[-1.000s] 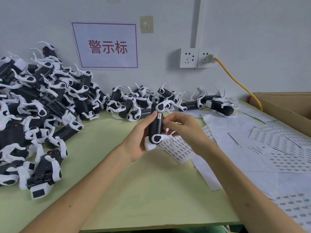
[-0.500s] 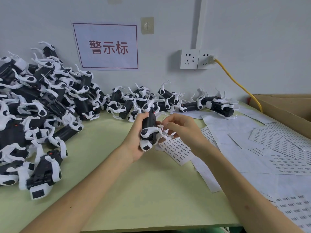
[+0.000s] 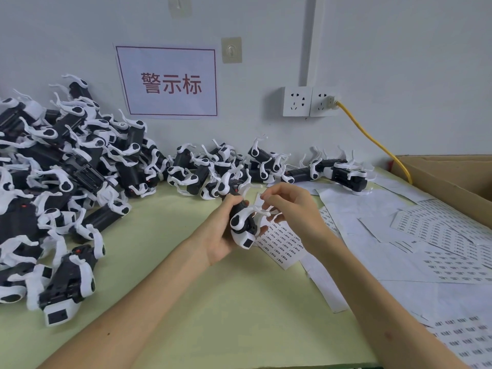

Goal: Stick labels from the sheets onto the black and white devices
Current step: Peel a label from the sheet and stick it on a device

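Head view, single entry. Tabletop point(image 3: 213, 302): pale green, running along a white wall. Left hand point(image 3: 219, 235): raised above the tabletop near centre, its grip curled round the black body of the held device point(image 3: 243, 226), thumb on top; the device points its white end with a dark square window down toward the viewer, white prongs sticking out to the right. Right hand point(image 3: 291, 209): just beside the device on its right, fingers curled, lower fingers touching the white prongs; thumb and forefinger tips are drawn together above them, and whether this grip pinches a label cannot be told. Label sheet point(image 3: 283, 245): flat on the tabletop directly beneath both hands, printed with rows of small dark labels. Further sheets point(image 3: 439, 235): overlapping across the right side of the tabletop, some printed, some blank. Device pile point(image 3: 66, 169): a large heap of black and white devices on the left, against the wall. Device row point(image 3: 226, 166): a lower cluster along the wall behind the hands. Cardboard box point(image 3: 452, 177): at the right edge. Wall fittings: a sign point(image 3: 170, 82) with red characters, a double socket point(image 3: 308, 101) and a yellow cable point(image 3: 372, 137) plugged into it.
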Tool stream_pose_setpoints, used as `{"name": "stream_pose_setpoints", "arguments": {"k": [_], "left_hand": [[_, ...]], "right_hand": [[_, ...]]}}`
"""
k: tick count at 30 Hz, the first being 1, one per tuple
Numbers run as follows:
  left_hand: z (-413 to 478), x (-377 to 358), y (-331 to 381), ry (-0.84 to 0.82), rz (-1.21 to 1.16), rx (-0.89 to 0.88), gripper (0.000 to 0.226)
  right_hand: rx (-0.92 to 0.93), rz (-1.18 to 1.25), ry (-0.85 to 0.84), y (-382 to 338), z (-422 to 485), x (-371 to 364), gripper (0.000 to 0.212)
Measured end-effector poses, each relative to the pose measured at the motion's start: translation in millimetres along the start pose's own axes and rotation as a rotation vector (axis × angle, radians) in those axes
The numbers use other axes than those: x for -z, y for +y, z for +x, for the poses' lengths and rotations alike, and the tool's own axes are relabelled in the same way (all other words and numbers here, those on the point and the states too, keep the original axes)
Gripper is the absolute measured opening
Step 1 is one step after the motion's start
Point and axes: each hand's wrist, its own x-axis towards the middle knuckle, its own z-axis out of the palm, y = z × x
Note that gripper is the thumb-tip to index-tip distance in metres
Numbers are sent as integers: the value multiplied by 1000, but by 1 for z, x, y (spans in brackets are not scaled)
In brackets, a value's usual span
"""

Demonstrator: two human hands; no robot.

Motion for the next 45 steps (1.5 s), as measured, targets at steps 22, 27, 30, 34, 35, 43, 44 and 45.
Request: {"name": "stream_pose_setpoints", "arguments": {"k": [22, 27, 30, 34, 35, 43, 44, 45], "left_hand": [[-6, -2, -3, 21, 28, -67, 55], [-4, -2, -3, 9, -32, -73, 43], [-4, -4, -2, 18, -75, -66, 37], [-6, -5, 2, -22, -22, 13, 28], [-7, -5, 2, -47, 35, 28, 29], [-15, -4, 7, -265, 257, 122, 40], [-14, -2, 7, -257, 258, 123, 47], [-13, -2, 7, -221, 234, 115, 55]], "right_hand": [[8, -23, 36, 4, 2, 1, 13], [19, -1, 72, 5, 3, 3, 15], [16, 16, 87, 7, 5, 3, 15], [37, 40, 168, 7, 6, 4, 12], [44, 58, 180, 6, 6, 4, 11], [-20, 198, -252, -2, 3, 14, 44], [-37, 172, -264, -2, 2, 13, 42], [-54, 148, -242, -2, 3, 12, 40]]}}
